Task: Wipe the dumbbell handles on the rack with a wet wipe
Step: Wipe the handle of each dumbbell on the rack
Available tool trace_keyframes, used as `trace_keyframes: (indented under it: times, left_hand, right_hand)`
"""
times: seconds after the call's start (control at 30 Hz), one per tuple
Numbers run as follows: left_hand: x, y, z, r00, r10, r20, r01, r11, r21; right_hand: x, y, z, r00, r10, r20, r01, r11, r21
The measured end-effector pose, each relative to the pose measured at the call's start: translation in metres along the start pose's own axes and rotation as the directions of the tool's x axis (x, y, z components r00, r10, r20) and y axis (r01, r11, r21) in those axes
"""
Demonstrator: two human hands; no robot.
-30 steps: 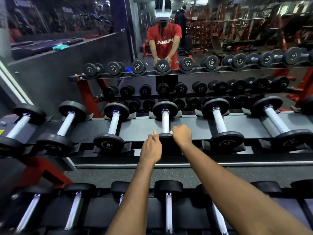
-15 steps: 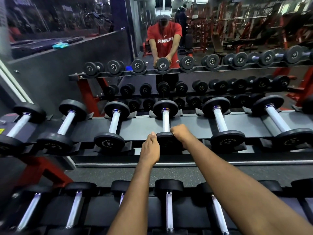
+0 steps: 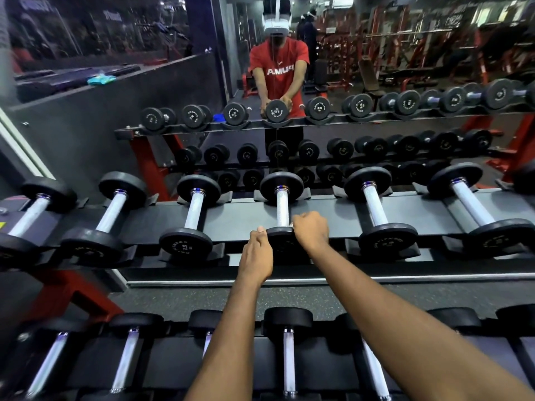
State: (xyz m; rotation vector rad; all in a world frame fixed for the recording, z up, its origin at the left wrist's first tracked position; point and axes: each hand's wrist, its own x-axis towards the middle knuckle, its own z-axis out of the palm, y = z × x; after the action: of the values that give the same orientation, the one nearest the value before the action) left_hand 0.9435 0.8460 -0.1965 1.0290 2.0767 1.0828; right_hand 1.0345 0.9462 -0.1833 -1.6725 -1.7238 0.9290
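Note:
The middle dumbbell (image 3: 281,208) lies on the upper rack shelf (image 3: 324,218), its knurled silver handle pointing away from me between two black heads. My left hand (image 3: 257,253) grips the left side of the near head, thumb on top. My right hand (image 3: 311,231) is curled into a fist against the right side of the near head, at the handle's near end. A small sliver of white, apparently the wet wipe (image 3: 291,225), shows at its knuckles; the rest is hidden in the fist.
More dumbbells lie left (image 3: 193,215) and right (image 3: 376,209) of the middle dumbbell on this shelf. A lower shelf of dumbbells (image 3: 288,351) runs under my forearms. A mirror (image 3: 376,68) behind the rack reflects me and the gym.
My right hand has slid slightly off the handle's near end, so more of the near head shows between my hands. My left hand has hardly moved.

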Motion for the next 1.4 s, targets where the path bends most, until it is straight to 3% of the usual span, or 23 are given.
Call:
trace_keyframes:
  times: [0.13,0.3,0.43,0.5,0.57,0.63,0.7,0.77,0.93,1.07,1.27,1.4]
  left_hand:
    - [0.002,-0.001,0.000,1.000,0.005,0.003,-0.005,1.000,-0.021]
    - [0.004,-0.004,-0.001,1.000,0.011,0.010,-0.011,1.000,-0.026]
    - [0.004,-0.005,0.000,0.999,0.030,0.011,-0.030,0.999,-0.023]
    - [0.003,-0.004,0.000,0.999,0.035,0.008,-0.035,0.999,-0.020]
    - [0.003,-0.004,-0.001,0.999,0.031,0.010,-0.031,0.999,-0.016]
    - [0.003,-0.003,-0.001,0.999,0.033,0.013,-0.033,0.999,-0.012]
    - [0.003,-0.004,-0.001,0.999,0.034,0.011,-0.034,0.999,-0.015]
    - [0.002,-0.003,0.000,0.999,0.044,0.002,-0.044,0.999,-0.018]
    - [0.001,-0.002,0.001,0.998,0.063,0.016,-0.063,0.997,0.037]
    - [0.002,-0.003,0.001,0.999,0.042,0.015,-0.042,0.999,0.006]
    - [0.006,-0.004,0.002,0.998,0.069,0.012,-0.070,0.997,0.036]
    - [0.005,-0.004,0.002,0.997,0.078,0.012,-0.078,0.996,0.046]
  right_hand:
    - [-0.009,-0.001,0.005,0.978,-0.093,-0.185,0.093,0.996,-0.010]
    - [-0.013,-0.005,0.006,0.944,-0.211,-0.253,0.216,0.976,-0.008]
    - [-0.007,-0.006,0.005,0.935,-0.199,-0.294,0.265,0.942,0.205]
    - [0.001,-0.011,-0.002,0.908,-0.314,-0.279,0.386,0.885,0.260]
    - [0.012,-0.017,-0.012,0.842,-0.531,-0.101,0.540,0.827,0.157]
    - [0.024,-0.020,-0.023,0.729,-0.639,0.245,0.667,0.744,-0.043]
    - [0.030,-0.021,-0.033,0.620,-0.585,0.523,0.751,0.636,-0.177]
    - [0.032,-0.025,-0.040,0.551,-0.516,0.656,0.790,0.576,-0.210]
    - [0.033,-0.050,-0.039,0.515,-0.291,0.806,0.819,0.447,-0.361]
    - [0.037,-0.058,-0.026,0.507,-0.189,0.841,0.825,0.389,-0.410]
    - [0.038,-0.053,-0.042,0.543,-0.243,0.804,0.760,0.549,-0.347]
    - [0.040,-0.056,-0.039,0.566,-0.205,0.799,0.718,0.599,-0.355]
